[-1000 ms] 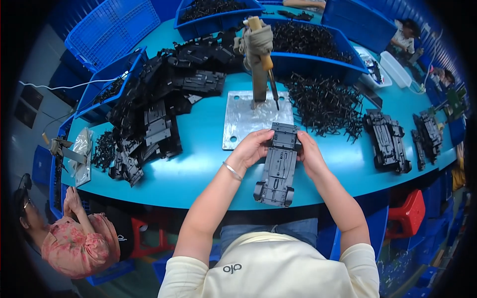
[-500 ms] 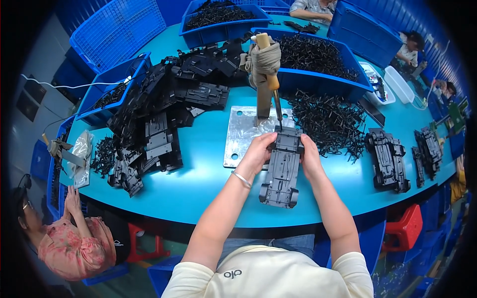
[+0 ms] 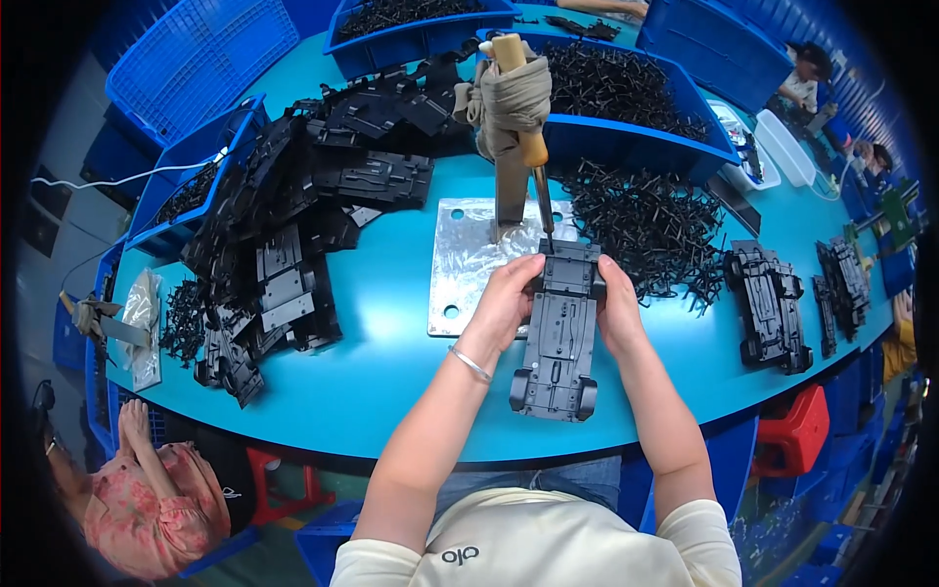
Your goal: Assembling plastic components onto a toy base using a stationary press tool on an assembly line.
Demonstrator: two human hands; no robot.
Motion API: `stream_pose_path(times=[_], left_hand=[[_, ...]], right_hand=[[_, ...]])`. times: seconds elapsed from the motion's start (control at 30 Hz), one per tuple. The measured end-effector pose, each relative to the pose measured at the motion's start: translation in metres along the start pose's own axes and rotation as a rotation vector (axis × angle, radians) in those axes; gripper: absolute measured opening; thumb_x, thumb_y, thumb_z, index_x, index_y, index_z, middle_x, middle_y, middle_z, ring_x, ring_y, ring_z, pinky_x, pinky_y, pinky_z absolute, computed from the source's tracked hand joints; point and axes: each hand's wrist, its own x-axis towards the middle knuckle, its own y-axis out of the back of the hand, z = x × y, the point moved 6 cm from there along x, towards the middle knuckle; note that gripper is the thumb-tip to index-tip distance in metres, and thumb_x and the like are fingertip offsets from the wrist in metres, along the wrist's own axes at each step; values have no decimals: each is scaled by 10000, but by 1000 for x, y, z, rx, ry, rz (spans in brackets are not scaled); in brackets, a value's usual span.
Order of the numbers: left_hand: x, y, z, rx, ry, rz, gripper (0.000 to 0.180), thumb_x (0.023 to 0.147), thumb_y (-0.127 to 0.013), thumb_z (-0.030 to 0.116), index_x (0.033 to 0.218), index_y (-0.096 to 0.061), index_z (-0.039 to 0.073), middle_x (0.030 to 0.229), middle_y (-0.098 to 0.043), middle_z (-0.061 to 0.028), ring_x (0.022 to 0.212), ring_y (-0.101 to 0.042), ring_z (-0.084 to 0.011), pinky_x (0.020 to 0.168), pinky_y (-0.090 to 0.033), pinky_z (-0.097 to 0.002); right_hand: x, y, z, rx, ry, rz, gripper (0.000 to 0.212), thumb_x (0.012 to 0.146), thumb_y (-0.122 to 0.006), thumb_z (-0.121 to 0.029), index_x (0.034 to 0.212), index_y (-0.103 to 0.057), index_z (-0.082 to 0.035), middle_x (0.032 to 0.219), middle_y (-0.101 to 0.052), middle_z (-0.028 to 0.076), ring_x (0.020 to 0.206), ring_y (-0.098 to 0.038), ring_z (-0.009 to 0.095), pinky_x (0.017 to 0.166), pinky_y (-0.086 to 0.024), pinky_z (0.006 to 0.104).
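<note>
A black plastic toy-car chassis (image 3: 559,338) with small wheels at its near end is held upside down between my two hands. My left hand (image 3: 509,298) is closed on its far left edge, and my right hand (image 3: 619,303) grips the far right edge. At the chassis's far left corner stands the tip of a soldering iron (image 3: 534,147); I cannot tell whether they touch. Grey cloth binds the iron's wooden handle to an upright metal post (image 3: 510,191). That post rises from a shiny square metal plate (image 3: 460,269) on the table.
Black chassis plates (image 3: 293,264) lie heaped at left. Thin black plastic parts (image 3: 646,230) are piled at right, before a blue bin (image 3: 626,147) full of them. More chassis (image 3: 768,303) rest at far right. A person (image 3: 156,489) sits at lower left, beside the blue-green table (image 3: 391,391).
The whole view has shifted slightly, with the left side of the table sliding left. My hands keep the same hold on the chassis, whose far end stays at the iron's tip.
</note>
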Motion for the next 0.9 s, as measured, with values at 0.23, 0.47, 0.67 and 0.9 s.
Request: stream_pose_path(times=[0.23, 0.47, 0.67, 0.9], left_hand=[[-1, 0, 3, 16, -28, 9, 228, 780, -454, 219, 888, -494, 21, 758, -526, -24, 641, -495, -80, 531, -414, -204], [-1, 1, 2, 62, -22, 36, 241, 774, -466, 232, 895, -497, 26, 769, -531, -27, 635, -491, -76, 531, -411, -201], [-2, 1, 4, 53, -41, 32, 250, 771, -475, 244, 891, -503, 27, 767, -534, -23, 619, -491, -78, 536, -414, -202], [0, 3, 3, 83, -42, 20, 239, 764, -487, 239, 868, -512, 26, 739, -534, -18, 594, -493, -75, 531, -418, -201]], right_hand=[[0, -2, 1, 34, -7, -53, 274, 813, -353, -314, 888, -463, -74, 735, -488, -15, 607, -448, 49, 453, -326, 176], [-2, -2, -2, 72, -18, -36, 310, 813, -364, -310, 956, -447, -48, 869, -492, 33, 771, -468, 101, 649, -384, 219], [1, -1, 5, 62, -33, -77, 315, 817, -353, -324, 941, -450, -52, 827, -501, 14, 701, -494, 92, 551, -398, 202], [-3, -3, 0, 94, -28, -90, 325, 821, -344, -335, 943, -450, -54, 829, -503, 25, 705, -496, 92, 558, -406, 206]])
